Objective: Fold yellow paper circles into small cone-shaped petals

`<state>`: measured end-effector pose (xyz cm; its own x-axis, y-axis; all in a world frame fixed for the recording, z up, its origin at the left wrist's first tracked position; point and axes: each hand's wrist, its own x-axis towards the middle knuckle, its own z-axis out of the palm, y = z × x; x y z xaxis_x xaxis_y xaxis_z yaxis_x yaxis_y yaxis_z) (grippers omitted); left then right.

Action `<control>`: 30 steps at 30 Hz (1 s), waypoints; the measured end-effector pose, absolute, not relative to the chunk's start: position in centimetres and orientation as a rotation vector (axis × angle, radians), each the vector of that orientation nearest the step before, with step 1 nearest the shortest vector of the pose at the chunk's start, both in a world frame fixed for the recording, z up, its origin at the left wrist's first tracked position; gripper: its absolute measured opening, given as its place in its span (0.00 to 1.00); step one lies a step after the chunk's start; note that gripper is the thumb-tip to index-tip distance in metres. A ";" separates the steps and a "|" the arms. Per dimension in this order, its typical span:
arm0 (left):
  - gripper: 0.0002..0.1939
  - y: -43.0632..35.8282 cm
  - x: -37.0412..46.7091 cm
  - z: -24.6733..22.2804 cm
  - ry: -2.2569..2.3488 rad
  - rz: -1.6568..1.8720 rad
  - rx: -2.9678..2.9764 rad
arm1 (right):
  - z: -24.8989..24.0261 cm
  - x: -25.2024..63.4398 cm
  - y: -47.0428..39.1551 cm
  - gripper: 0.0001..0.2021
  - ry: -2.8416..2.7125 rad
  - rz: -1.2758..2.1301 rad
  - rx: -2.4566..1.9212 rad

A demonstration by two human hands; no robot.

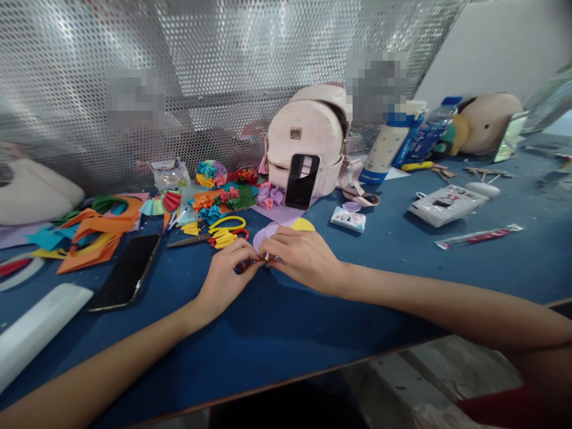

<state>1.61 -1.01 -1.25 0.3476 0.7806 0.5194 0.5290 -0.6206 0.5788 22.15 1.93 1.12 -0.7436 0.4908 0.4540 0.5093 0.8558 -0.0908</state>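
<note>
My left hand and my right hand meet at the fingertips, just above the blue table. Both are closed in a pinch on a small piece of yellow paper, mostly hidden by the fingers. Behind my right fingers lie a purple paper circle and a yellow paper circle, partly covered. Scissors with yellow and red handles rest to the left of my left hand, with pleated yellow paper pieces on their handles.
A black phone lies at left near orange paper strips. Another phone leans on a pale backpack. Folded paper flowers sit at the back. Tissue packs, a tumbler and a bottle stand right.
</note>
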 end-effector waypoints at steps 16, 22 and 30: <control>0.03 -0.9 1.7 -1.1 1.214 1.142 1.955 | 1.2 22.5 3.3 0.05 -2.458 0.261 -0.913; 0.05 -0.7 1.6 -1.5 1.228 1.138 1.716 | 1.0 22.7 4.1 0.04 -2.396 0.334 -0.987; 0.07 -0.3 1.1 -1.7 1.265 1.047 1.914 | 0.9 22.7 3.7 0.04 -2.382 0.275 -0.914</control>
